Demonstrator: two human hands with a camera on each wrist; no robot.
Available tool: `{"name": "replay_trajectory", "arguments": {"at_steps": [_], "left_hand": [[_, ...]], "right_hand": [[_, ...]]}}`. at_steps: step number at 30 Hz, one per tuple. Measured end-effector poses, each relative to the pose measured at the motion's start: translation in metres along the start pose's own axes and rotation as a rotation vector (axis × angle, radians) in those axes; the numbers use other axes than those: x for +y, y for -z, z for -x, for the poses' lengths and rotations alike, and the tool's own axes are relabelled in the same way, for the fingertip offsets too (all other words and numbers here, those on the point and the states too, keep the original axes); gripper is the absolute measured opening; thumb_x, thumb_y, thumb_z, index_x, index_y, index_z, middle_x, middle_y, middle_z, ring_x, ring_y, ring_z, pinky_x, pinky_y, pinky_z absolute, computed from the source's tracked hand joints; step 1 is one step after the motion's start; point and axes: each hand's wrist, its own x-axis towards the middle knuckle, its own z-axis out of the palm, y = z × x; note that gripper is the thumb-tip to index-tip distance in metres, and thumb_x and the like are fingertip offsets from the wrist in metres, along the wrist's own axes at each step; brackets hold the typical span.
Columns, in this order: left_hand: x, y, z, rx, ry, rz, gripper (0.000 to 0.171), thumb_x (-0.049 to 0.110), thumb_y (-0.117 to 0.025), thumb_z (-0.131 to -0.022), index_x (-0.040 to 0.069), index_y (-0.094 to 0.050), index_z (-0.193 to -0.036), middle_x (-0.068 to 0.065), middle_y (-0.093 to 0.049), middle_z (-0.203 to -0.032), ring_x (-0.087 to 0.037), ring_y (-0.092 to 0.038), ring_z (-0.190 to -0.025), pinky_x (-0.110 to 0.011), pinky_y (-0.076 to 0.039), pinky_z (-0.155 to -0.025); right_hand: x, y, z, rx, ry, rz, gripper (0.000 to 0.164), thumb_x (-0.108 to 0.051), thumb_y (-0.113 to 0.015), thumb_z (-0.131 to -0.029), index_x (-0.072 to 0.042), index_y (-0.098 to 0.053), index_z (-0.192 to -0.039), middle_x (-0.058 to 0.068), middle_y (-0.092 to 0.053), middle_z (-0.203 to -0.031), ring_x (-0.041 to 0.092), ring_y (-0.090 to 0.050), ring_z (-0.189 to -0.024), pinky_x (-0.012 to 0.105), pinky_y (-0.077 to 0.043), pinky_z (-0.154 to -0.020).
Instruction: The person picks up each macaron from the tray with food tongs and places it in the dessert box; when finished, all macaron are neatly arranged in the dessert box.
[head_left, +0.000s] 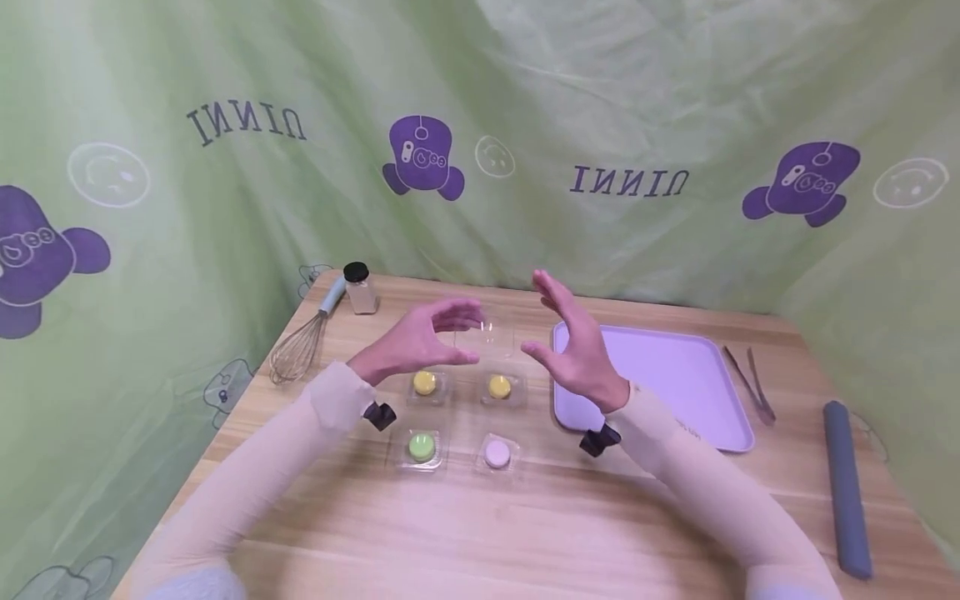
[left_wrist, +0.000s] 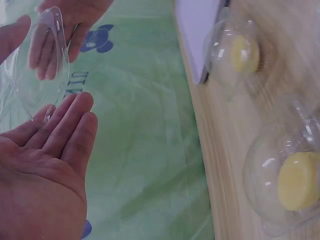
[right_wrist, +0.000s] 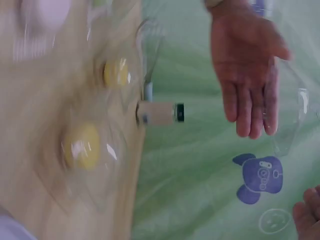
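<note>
My left hand point(head_left: 420, 337) is raised over the table and holds a clear plastic case point(head_left: 487, 340) between thumb and fingers. In the left wrist view the case point(left_wrist: 47, 65) looks thin and see-through, at the fingertips of the left hand point(left_wrist: 50, 165). My right hand point(head_left: 579, 354) hovers facing it, thumb and fingers spread apart, with a gap to the case. Below stand clear cases with macarons: a yellow macaron point(head_left: 424, 382) and another yellow macaron point(head_left: 499, 386) behind, a green macaron point(head_left: 422, 447) and a pink macaron point(head_left: 497, 453) in front.
A purple tray point(head_left: 675, 367) lies right of the cases, partly behind the right hand. Tongs point(head_left: 750, 383) and a grey-blue roll point(head_left: 847, 490) lie farther right. At the back left are a whisk point(head_left: 303, 346) and a black-lidded jar point(head_left: 362, 292). A green curtain point(head_left: 525, 75) hangs behind the table.
</note>
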Motion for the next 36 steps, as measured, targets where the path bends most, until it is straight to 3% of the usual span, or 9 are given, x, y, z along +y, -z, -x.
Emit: {"name": "replay_trajectory", "arguments": {"at_steps": [3, 6, 10, 15, 23, 28, 33, 36], "left_hand": [[-0.004, -0.008, 0.006, -0.040, -0.020, -0.080, 0.081, 0.028, -0.089, -0.076, 0.017, -0.050, -0.146, -0.001, -0.064, -0.141, -0.021, -0.060, -0.132, -0.043, -0.046, -0.117], [-0.010, -0.020, 0.011, -0.081, -0.044, -0.102, 0.085, 0.028, -0.090, -0.075, 0.014, -0.049, -0.148, -0.003, -0.063, -0.142, -0.021, -0.060, -0.132, -0.046, -0.045, -0.118], [-0.020, -0.035, 0.019, -0.130, -0.032, -0.083, 0.086, 0.029, -0.090, -0.074, 0.014, -0.048, -0.149, -0.002, -0.063, -0.142, -0.023, -0.059, -0.133, -0.050, -0.045, -0.118], [-0.029, -0.049, 0.027, -0.174, -0.013, -0.053, 0.082, 0.033, -0.089, -0.076, 0.018, -0.050, -0.147, -0.005, -0.063, -0.142, -0.024, -0.059, -0.132, -0.051, -0.045, -0.117], [-0.035, -0.056, 0.037, -0.195, 0.002, -0.063, 0.080, 0.035, -0.089, -0.075, 0.019, -0.052, -0.145, -0.002, -0.065, -0.140, -0.022, -0.061, -0.130, -0.047, -0.048, -0.115], [-0.035, -0.061, 0.039, -0.239, -0.012, -0.262, 0.083, 0.045, -0.087, -0.075, 0.016, -0.053, -0.145, 0.001, -0.062, -0.143, -0.022, -0.058, -0.135, -0.044, -0.046, -0.117], [-0.032, -0.066, 0.042, -0.295, -0.020, -0.498, 0.085, 0.050, -0.086, -0.075, 0.015, -0.054, -0.145, -0.002, -0.059, -0.148, -0.023, -0.054, -0.139, -0.042, -0.045, -0.118], [-0.032, -0.069, 0.044, -0.321, -0.037, -0.576, 0.087, 0.052, -0.086, -0.074, 0.016, -0.054, -0.146, -0.001, -0.058, -0.149, -0.022, -0.055, -0.138, -0.040, -0.046, -0.118]], "right_hand": [[-0.007, -0.003, 0.015, -0.023, -0.151, -0.102, 0.092, 0.001, -0.080, -0.079, -0.003, -0.031, -0.157, 0.021, -0.039, -0.160, 0.036, -0.043, -0.147, 0.030, -0.040, -0.122], [-0.016, -0.012, 0.032, -0.092, -0.225, -0.134, 0.092, -0.001, -0.079, -0.081, -0.004, -0.029, -0.158, 0.019, -0.036, -0.163, 0.037, -0.040, -0.148, 0.034, -0.036, -0.124], [-0.024, -0.025, 0.053, -0.189, -0.226, -0.046, 0.094, -0.008, -0.084, -0.078, -0.003, -0.032, -0.157, 0.018, -0.040, -0.161, 0.037, -0.044, -0.145, 0.040, -0.041, -0.121], [-0.031, -0.031, 0.072, -0.226, -0.185, 0.078, 0.091, -0.015, -0.088, -0.075, -0.002, -0.042, -0.152, 0.017, -0.050, -0.155, 0.035, -0.053, -0.138, 0.047, -0.049, -0.112], [-0.038, -0.030, 0.091, -0.255, -0.264, 0.088, 0.084, -0.018, -0.088, -0.075, -0.008, -0.049, -0.149, 0.013, -0.055, -0.151, 0.033, -0.055, -0.138, 0.050, -0.045, -0.115], [-0.045, -0.030, 0.100, -0.280, -0.347, 0.102, 0.082, -0.017, -0.090, -0.074, -0.010, -0.052, -0.147, 0.012, -0.058, -0.148, 0.031, -0.055, -0.138, 0.049, -0.046, -0.115], [-0.051, -0.033, 0.109, -0.312, -0.314, 0.198, 0.081, -0.024, -0.091, -0.073, -0.004, -0.056, -0.143, 0.017, -0.061, -0.144, 0.032, -0.058, -0.135, 0.049, -0.047, -0.114], [-0.054, -0.035, 0.114, -0.334, -0.297, 0.233, 0.080, -0.028, -0.090, -0.073, -0.003, -0.057, -0.142, 0.016, -0.062, -0.143, 0.030, -0.060, -0.133, 0.046, -0.048, -0.113]]}}
